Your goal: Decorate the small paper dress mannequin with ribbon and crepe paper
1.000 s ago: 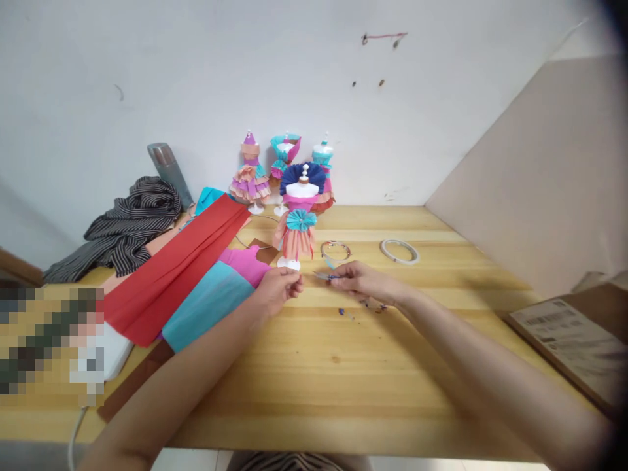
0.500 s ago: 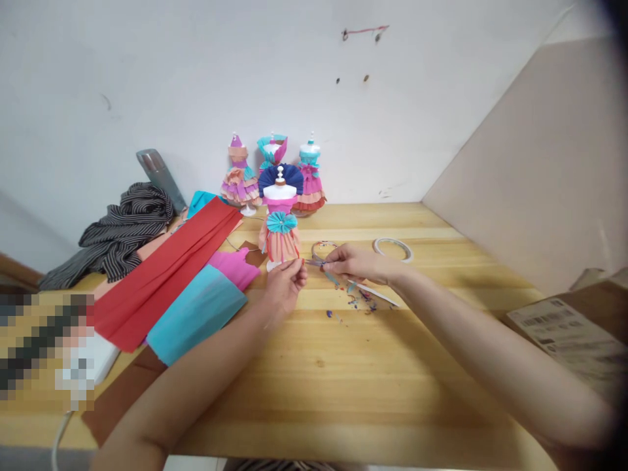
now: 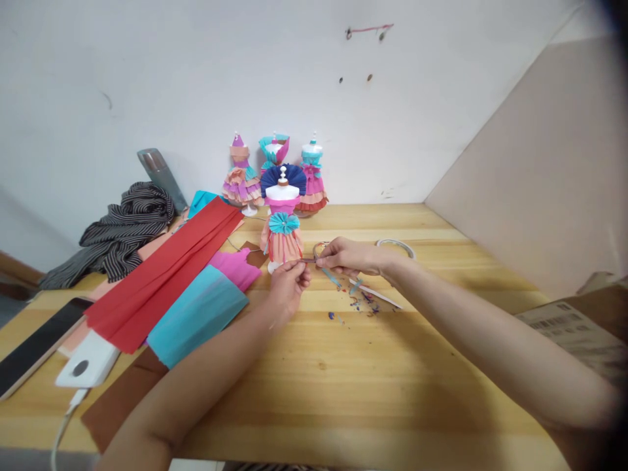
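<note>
In front of me a small white dress form (image 3: 283, 191) stands upright, wearing a pink bodice, a navy pleated collar, a turquoise rosette (image 3: 284, 224) and a peach skirt (image 3: 281, 248). A thin red strip (image 3: 299, 255) hangs at the skirt's right side. My left hand (image 3: 289, 284) is closed in a pinch at the skirt's lower edge, with the end of the red strip at its fingertips. Small scissors (image 3: 309, 260) are gripped in my right hand (image 3: 348, 255), their blades pointing left towards those fingertips. My right fingers partly hide the handles.
Three more dressed forms (image 3: 240, 173) stand against the wall. Red crepe paper (image 3: 164, 275), turquoise paper (image 3: 196, 317) and a striped cloth (image 3: 122, 226) lie left, near a phone (image 3: 42, 343) and white device (image 3: 88, 360). Scraps (image 3: 366, 301), a tape roll (image 3: 396, 246) and a carton (image 3: 579, 327) are right.
The scissor blades now reach close to my left fingertips, and my right hand has shifted slightly left relative to the table. The view has moved a little; the dress form stays put.
</note>
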{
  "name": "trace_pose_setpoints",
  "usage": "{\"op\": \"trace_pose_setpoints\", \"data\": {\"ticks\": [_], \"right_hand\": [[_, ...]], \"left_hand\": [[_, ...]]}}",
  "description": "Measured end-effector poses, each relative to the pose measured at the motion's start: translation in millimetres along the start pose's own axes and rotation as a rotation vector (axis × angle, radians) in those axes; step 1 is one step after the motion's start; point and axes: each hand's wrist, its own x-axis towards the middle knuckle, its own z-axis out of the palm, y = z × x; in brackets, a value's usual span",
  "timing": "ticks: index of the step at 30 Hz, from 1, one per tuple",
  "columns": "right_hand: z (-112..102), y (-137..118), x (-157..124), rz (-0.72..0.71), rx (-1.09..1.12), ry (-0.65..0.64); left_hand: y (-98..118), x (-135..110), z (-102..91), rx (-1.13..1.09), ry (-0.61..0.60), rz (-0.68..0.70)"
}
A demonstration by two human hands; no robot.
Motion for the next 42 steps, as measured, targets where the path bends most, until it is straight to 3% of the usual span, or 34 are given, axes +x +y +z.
{"op": "trace_pose_setpoints", "data": {"ticks": [10, 16, 21, 28, 32, 36, 42], "right_hand": [[3.1, 2.9, 7.1, 0.030, 0.045, 0.013], [-4.5, 17.7, -7.9, 0.023, 0.059, -0.041], [-10.3, 39.6, -21.8, 0.014, 0.244, 0.112], [-17.8, 56.4, -47.5, -0.067, 0.386, 0.277], [-22.3, 66.6, -59.3, -0.055, 0.419, 0.350], [-20.8, 75.5, -64.3, -0.057, 0.483, 0.383], [-15.2, 76.4, -65.3, -0.080, 0.556, 0.376]], "left_hand": [[-1.2, 1.8, -1.1, 0.049, -0.016, 0.010], [-3.7, -4.7, -6.6, 0.249, -0.085, -0.042], [-12.8, -5.5, 5.9, 0.529, -0.190, -0.040], [-29.6, -5.6, 46.9, 0.857, -0.294, 0.344], [-45.0, -6.2, 58.2, 1.326, -0.426, 0.673], [-58.6, -4.5, 64.6, 1.526, -0.513, 0.914], [-57.8, -6.7, 60.3, 1.780, -0.603, 0.950]]}}
